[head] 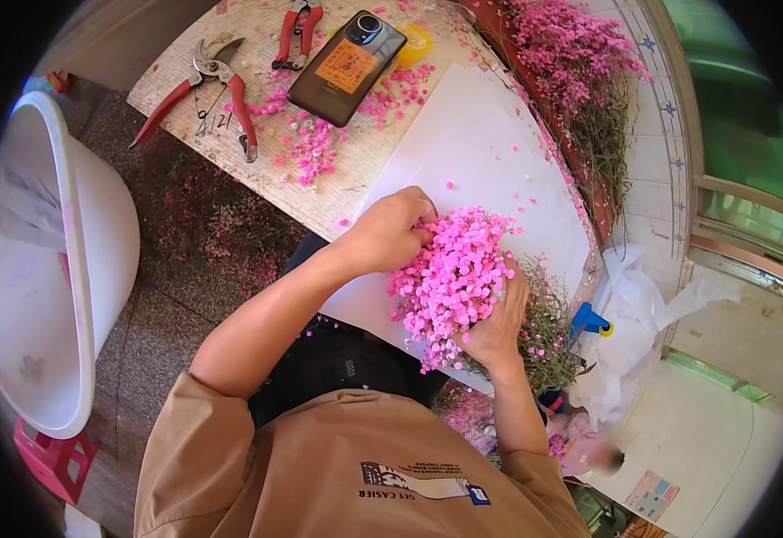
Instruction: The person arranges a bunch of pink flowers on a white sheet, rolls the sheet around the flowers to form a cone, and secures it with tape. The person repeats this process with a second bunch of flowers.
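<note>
A bunch of small pink flowers (455, 276), which look like baby's breath, is held over white paper (472, 148) on the wooden table. My right hand (509, 313) grips the bunch from its right side, with the green stems (547, 323) fanning out beyond the wrist. At the upper left edge of the blooms is my left hand (398, 228), its fingers curled against the flowers; whether they pinch a stem is hidden. Loose pink blossoms (314, 151) lie on the bare wood.
Opened red-handled pruning shears (213, 67), a second pair (297, 33) and a smartphone (346, 67) lie on the table. More pink flowers (573, 60) rest beyond its right rim. A white tub (85, 269) stands left. Another person (576, 444) is at the lower right.
</note>
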Motion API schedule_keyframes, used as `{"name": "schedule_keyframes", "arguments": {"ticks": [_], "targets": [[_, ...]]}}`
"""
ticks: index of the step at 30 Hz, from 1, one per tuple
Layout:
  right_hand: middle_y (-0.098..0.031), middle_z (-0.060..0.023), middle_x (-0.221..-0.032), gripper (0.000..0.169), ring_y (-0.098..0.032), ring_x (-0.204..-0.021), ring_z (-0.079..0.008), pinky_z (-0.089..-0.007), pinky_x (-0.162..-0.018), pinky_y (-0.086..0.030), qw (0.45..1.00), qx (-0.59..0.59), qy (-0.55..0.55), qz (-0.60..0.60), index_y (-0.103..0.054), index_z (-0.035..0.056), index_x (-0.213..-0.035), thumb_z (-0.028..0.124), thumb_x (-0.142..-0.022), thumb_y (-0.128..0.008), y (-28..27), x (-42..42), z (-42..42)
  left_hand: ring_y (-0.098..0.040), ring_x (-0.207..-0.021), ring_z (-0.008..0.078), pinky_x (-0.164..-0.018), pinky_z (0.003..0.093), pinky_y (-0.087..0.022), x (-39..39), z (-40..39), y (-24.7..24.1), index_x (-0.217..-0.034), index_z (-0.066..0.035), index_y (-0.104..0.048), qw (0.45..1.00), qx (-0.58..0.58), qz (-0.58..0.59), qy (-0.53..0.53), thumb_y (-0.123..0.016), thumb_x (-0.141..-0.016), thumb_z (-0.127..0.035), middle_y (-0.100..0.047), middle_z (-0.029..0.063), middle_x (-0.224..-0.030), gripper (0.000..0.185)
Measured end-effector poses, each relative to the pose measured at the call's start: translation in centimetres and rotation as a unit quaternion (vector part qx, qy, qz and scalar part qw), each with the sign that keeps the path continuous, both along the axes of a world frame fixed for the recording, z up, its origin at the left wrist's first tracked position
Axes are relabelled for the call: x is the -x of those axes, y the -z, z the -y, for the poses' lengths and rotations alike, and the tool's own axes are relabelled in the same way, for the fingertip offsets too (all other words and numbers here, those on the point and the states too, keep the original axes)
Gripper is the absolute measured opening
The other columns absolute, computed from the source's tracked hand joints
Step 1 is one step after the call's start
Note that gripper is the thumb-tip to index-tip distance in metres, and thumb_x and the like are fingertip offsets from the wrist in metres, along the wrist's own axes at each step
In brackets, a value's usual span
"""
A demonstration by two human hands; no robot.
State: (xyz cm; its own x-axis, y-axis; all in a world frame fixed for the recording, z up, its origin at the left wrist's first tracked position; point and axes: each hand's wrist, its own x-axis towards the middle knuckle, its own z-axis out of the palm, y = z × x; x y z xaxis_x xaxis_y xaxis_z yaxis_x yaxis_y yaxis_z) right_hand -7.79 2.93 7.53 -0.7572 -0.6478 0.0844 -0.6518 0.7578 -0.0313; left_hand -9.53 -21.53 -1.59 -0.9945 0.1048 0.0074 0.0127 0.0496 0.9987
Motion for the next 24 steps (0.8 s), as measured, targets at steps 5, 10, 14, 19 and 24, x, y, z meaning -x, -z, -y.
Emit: {"name": "schedule_keyframes", "arguments": {"ticks": [5, 10, 14, 19, 24], "targets": [[-0.048, -0.0269, -0.142, 0.103, -0.047, -0.134, -0.0483, -0.0603, -0.114, -0.035, 1.000, 0.019, -0.009, 0.000, -0.042, 0.0000, -0.151, 0.036, -0.068, -0.091, 0.3, 0.2, -0.2, -0.064, -0.100, 0.0257, -0.087, 0.0353, -0.051, -0.9, 0.8, -0.3, -0.092, 0.002, -0.064, 0.999, -0.001, -0.039, -0.014, -0.069, -0.090, 0.002, -0.065, 0.0141, -0.111, 0.006], [-0.050, -0.0264, -0.141, 0.102, -0.048, -0.133, -0.0483, -0.0602, -0.113, -0.035, 0.999, 0.040, -0.014, -0.002, -0.043, 0.0005, -0.150, 0.038, -0.068, -0.092, 0.7, 0.3, -0.5, -0.061, -0.109, 0.0261, -0.095, 0.0383, -0.048, -4.7, 6.3, -2.4, -0.101, -0.003, -0.066, 0.997, -0.063, -0.013, -0.042, -0.071, -0.087, 0.002, -0.064, 0.0127, -0.118, 0.016], [-0.044, -0.0275, -0.149, 0.104, -0.044, -0.135, -0.0501, -0.0602, -0.113, -0.035, 0.999, 0.032, -0.004, 0.018, -0.043, 0.0011, -0.150, 0.035, -0.064, -0.090, 0.6, 0.4, -0.6, -0.061, -0.121, 0.0321, -0.103, 0.0423, -0.048, -9.5, 9.0, -4.5, -0.113, -0.006, -0.068, 0.959, 0.002, -0.035, 0.282, -0.075, -0.083, 0.000, -0.064, 0.0151, -0.130, 0.032], [-0.045, -0.0270, -0.147, 0.107, -0.045, -0.132, -0.0488, -0.0584, -0.110, -0.037, 0.999, 0.028, -0.022, 0.000, -0.042, 0.0007, -0.150, 0.033, -0.061, -0.091, 0.9, 0.7, -0.9, -0.064, -0.115, 0.0346, -0.096, 0.0438, -0.053, -9.9, 6.6, -4.6, -0.114, -0.005, -0.070, 0.992, 0.044, -0.044, 0.107, -0.075, -0.085, 0.000, -0.066, 0.0156, -0.125, 0.030], [-0.048, -0.0272, -0.144, 0.108, -0.047, -0.132, -0.0482, -0.0592, -0.110, -0.037, 1.000, 0.019, -0.013, 0.004, -0.043, -0.0003, -0.150, 0.040, -0.064, -0.093, 0.2, 0.4, -0.1, -0.064, -0.112, 0.0371, -0.095, 0.0453, -0.053, -7.5, 2.4, -4.9, -0.100, -0.003, -0.071, 0.984, 0.079, -0.128, -0.090, -0.080, -0.083, -0.003, -0.066, 0.0150, -0.120, 0.019]]}}
